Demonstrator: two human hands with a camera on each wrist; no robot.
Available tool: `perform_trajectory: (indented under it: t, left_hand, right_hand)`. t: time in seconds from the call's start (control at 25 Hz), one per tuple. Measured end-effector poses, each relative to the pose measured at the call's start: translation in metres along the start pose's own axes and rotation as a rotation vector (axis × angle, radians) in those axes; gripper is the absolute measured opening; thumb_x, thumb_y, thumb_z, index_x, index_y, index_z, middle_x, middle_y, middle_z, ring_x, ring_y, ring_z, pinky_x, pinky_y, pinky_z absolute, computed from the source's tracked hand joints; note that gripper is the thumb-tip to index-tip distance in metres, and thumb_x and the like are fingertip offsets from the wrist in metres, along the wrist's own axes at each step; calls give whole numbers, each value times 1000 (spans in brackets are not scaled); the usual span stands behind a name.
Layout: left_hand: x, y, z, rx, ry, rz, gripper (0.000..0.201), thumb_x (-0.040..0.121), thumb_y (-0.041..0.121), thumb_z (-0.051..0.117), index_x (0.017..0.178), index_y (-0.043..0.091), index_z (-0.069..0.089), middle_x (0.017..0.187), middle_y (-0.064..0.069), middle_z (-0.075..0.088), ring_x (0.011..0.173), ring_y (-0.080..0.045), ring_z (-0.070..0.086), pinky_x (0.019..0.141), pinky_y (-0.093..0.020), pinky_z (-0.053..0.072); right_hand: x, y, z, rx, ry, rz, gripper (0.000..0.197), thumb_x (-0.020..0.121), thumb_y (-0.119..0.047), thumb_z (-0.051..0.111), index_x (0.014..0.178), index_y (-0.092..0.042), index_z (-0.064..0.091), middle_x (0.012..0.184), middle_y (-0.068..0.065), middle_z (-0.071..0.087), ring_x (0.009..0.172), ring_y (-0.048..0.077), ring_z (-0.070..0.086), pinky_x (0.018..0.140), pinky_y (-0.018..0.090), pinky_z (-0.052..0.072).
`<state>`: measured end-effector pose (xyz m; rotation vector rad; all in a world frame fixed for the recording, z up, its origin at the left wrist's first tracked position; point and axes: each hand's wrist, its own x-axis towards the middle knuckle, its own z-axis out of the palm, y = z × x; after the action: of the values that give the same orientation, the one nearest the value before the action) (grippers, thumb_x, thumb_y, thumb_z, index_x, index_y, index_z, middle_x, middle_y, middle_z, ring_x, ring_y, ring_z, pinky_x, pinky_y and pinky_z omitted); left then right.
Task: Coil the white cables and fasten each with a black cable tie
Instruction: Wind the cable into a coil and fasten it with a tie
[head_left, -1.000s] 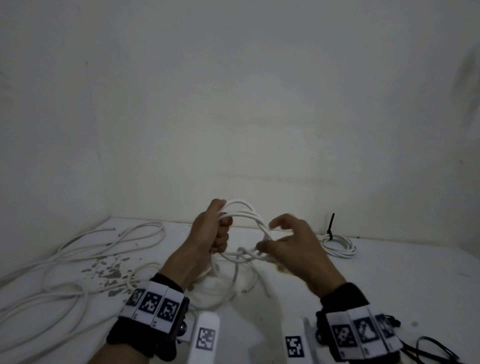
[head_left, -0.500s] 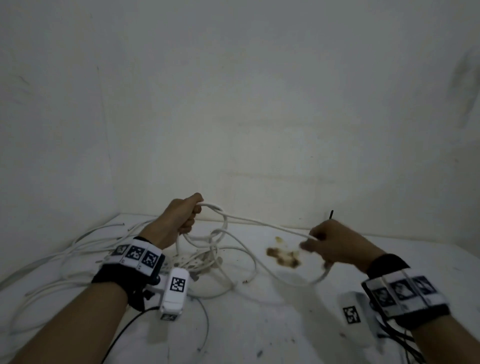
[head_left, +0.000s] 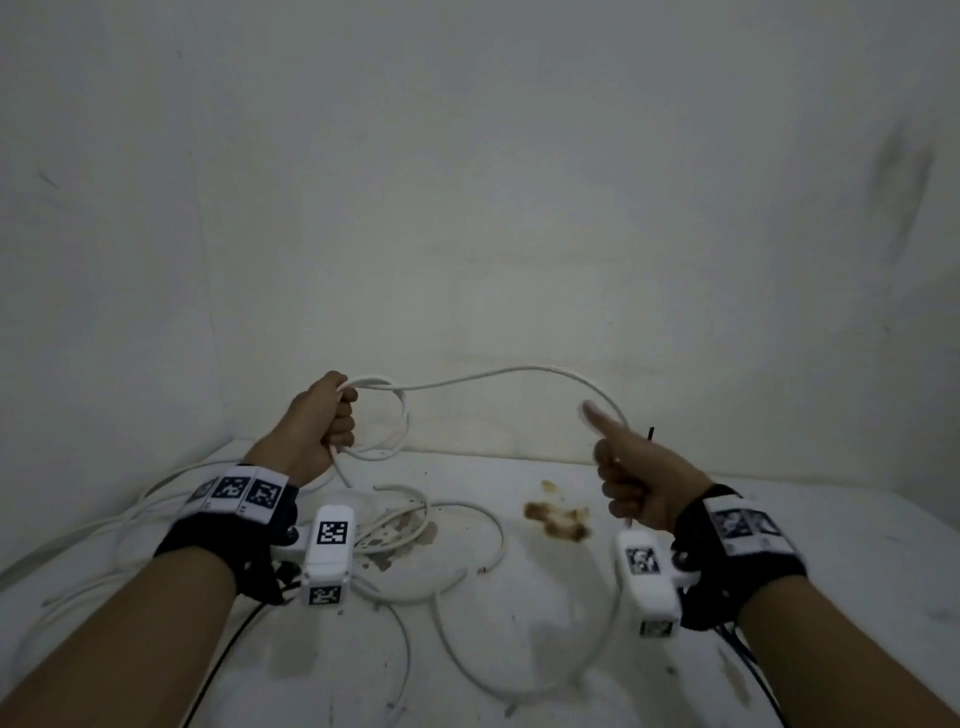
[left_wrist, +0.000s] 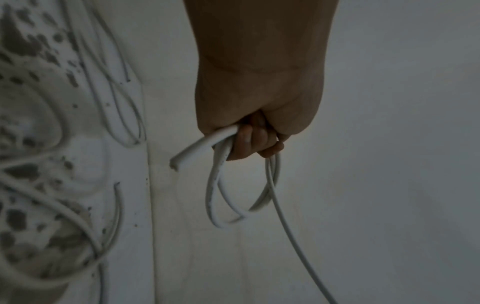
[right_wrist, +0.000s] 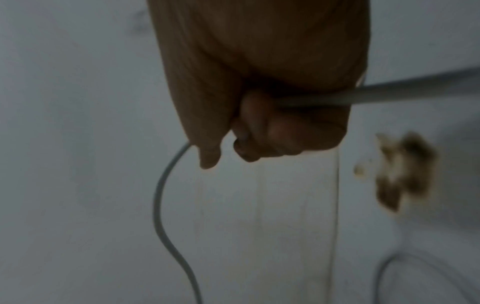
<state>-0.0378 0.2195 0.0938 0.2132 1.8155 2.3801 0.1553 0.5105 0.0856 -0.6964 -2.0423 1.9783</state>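
My left hand (head_left: 332, 415) is raised above the table and grips a small coil of white cable (head_left: 387, 415), a couple of loops hanging from the fist (left_wrist: 249, 142) with one cut end (left_wrist: 179, 159) sticking out. From the coil the white cable (head_left: 519, 371) arcs rightward in the air to my right hand (head_left: 623, 473). That hand (right_wrist: 262, 131) holds the cable in curled fingers, its index finger pointing up. The cable then drops past the wrist in a wide loop (head_left: 519, 686) on the table. A black cable tie (head_left: 650, 434) peeks up behind the right hand.
More loose white cables (head_left: 130, 519) lie tangled on the white table (head_left: 857, 545) at the left and centre. A brown stain (head_left: 558, 519) marks the table between my hands. White walls close in behind and at the left. Black cords trail from both wrist cameras.
The hands have drawn apart and risen. The stretch of cable between them has lifted off the table into a high arc, and my right index finger now points up.
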Motion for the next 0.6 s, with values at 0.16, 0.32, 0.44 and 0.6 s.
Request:
perform_trajectory:
  t: [0.16,0.32,0.44,0.6]
  left_hand:
    - [13,11,-28,-278,72,-43,38,102,28,27,69,17,39,34,10,25,24,-5,18,28,-15,15]
    - [17,18,-52,-498,64,-96,36,101,30,25,69,17,39,36,9,26,26,-6,19,31,-16,19]
    - [19,16,-46,-571,27,-102,37,100,28,23,69,18,39,37,9,26,28,-7,22,34,-13,23]
    - [24,15,-47,-665,-8,-140,39,102,30,22,70,17,39,41,8,27,31,-9,25,37,-14,27]
  right_hand:
    - [-11,3,14,-663,156,-390,46,79,-55,75,88,-17,51,61,0,49,49,14,44,48,25,35]
    - [-34,0,18,-416,-22,-664,16,96,-24,64,108,-28,55,73,9,61,49,27,57,49,35,47]
    - [-44,-3,25,-484,-158,-693,20,99,-8,52,94,-16,70,82,7,72,70,31,71,62,43,57]
    - [-34,4,4,-748,-387,-536,36,99,-1,48,122,-22,68,116,-11,72,111,-2,64,86,19,53]
